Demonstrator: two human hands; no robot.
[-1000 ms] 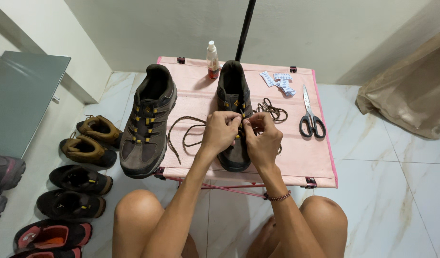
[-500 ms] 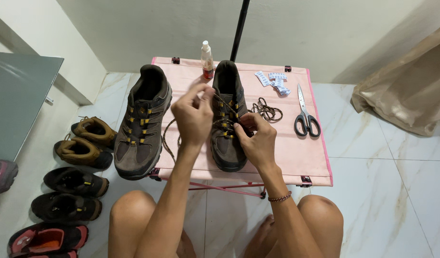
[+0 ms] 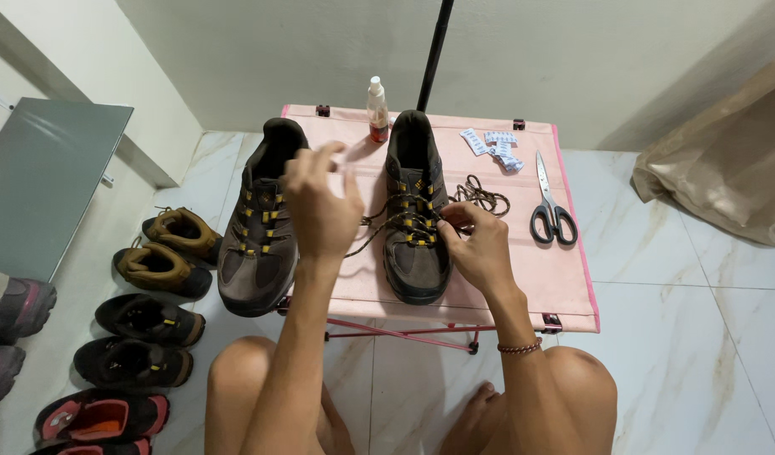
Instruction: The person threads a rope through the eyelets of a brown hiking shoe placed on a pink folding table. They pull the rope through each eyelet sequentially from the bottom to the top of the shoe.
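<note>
Here, both hands' fingers pinched on the lace (image 3: 379,226) of the right-hand shoe (image 3: 415,211), atop pink table (image 3: 564,286).

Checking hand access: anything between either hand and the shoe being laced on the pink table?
Nothing visible. The right hand rests on the right shoe at its eyelets; the left hand is raised, pulling the lace taut. The left shoe, spray bottle and scissors sit aside.

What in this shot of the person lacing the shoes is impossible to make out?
- Lace end: hidden behind the raised left hand, head view.
- Right hand fingers' grip on the right shoe: hidden by the hand itself.
- White packets: too small.
- Grey shoes: cut off by left edge.
</note>
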